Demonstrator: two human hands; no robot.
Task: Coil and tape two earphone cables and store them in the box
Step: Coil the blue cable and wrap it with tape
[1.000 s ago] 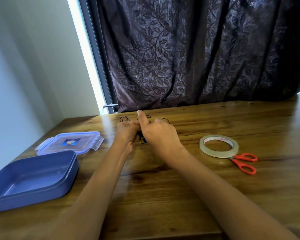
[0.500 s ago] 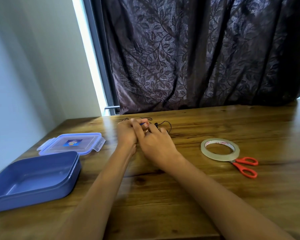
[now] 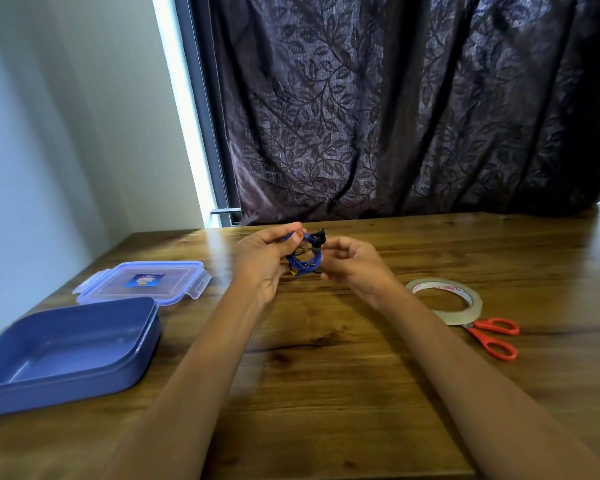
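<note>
Curtains (image 3: 395,116) back the counter (image 3: 326,375) where the box (image 3: 66,389) sits open beside its lid (image 3: 142,280), left fingers (image 3: 271,237) grip the coiled cable (image 3: 307,265), and whether right fingers (image 3: 342,243) hold it I cannot tell.

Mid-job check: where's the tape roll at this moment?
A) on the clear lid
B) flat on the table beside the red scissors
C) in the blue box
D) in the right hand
B: the tape roll lies flat on the table beside the scissors, to the right of the right hand, while the left hand holds the blue cable.
</note>
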